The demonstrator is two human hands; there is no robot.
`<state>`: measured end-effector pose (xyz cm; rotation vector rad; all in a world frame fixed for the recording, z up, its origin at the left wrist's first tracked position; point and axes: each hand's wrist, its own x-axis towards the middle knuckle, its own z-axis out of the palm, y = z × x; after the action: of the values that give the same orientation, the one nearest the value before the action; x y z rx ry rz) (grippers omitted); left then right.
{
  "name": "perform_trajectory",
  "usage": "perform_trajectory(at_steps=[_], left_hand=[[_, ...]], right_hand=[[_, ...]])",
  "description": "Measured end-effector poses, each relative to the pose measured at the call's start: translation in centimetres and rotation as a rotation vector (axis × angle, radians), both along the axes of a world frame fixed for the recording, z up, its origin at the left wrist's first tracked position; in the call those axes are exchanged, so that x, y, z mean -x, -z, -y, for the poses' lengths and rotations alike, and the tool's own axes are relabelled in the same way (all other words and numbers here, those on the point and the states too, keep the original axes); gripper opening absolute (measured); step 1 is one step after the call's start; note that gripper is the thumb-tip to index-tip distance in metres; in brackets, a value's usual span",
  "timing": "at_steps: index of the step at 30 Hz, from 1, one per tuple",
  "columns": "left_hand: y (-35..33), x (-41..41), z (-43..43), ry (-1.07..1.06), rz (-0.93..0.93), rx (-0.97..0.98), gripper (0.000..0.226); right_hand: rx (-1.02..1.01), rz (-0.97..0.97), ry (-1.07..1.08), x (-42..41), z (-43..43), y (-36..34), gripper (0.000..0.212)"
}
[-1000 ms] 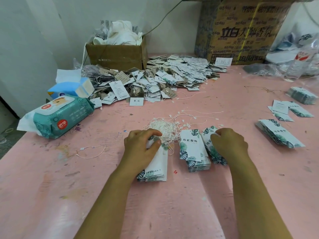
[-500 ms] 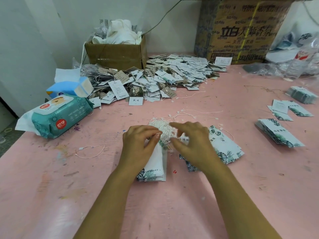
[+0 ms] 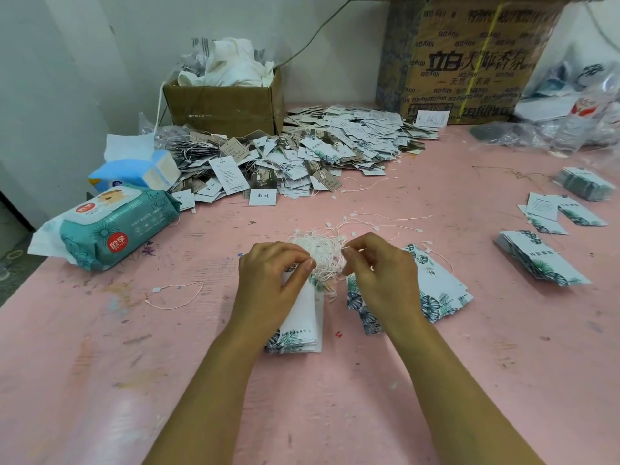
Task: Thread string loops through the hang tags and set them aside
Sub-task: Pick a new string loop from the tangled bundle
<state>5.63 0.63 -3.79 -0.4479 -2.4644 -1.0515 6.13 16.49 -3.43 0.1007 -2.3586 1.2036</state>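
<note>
**Hang tags and string in two hands at the pink desk**

Hang tags sit in a neat stack close to the person, just under the left hand. The tags are white with green leaves on them. The left hand rests on the top of the stack. Its fingers are curled, and the thumb and first finger pinch the top end of the tags.

The right hand is just beside it. Its fingers are bent too, and the thumb and first finger pinch a thin white strand. That strand comes from the string bundle, a messy white tangle that lies between the two hands and touches the stack.

Under the right hand lie the fanned tags, spread out on the desk. Off to the left, one loose string loop lies by itself.

A bit farther, on the left, lies a green pack of wipes. Behind it is a blue tissue box. On the right side are more small tag stacks, well apart from the hands.

Farther back a big heap of tags runs across the desk. Many of them have strings on.

At the very back stands a small brown box with white cloth in it. A large printed carton stands to its right, by the wall.
</note>
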Motion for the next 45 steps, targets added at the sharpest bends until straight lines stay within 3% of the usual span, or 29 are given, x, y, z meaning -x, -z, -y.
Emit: perform_trajectory(at_steps=[2,6,15,27,45], left_hand=[[0.0,0.0,0.0,-0.015,0.001,0.0,0.018],[0.4,0.2,0.2,-0.06,0.006,-0.031,0.007],[0.6,0.4,0.4,-0.107,0.032,-0.029,0.007],[1.0,0.5,0.2,-0.113,0.054,0.063,0.008],[1.2,0.5,0.2,-0.107,0.085,0.078,0.006]], right_hand=[[0.053,0.015,0.043,0.0,-0.3,-0.1,0.009],[0.216,0.044,0.077,-0.1,-0.5,-0.6,0.026],[0.48,0.006,0.053,-0.1,-0.6,-1.1,0.033],[0.735,-0.034,0.018,0.1,-0.6,-1.2,0.027],[0.883,-0.017,0.021,0.1,-1.0,-1.3,0.021]])
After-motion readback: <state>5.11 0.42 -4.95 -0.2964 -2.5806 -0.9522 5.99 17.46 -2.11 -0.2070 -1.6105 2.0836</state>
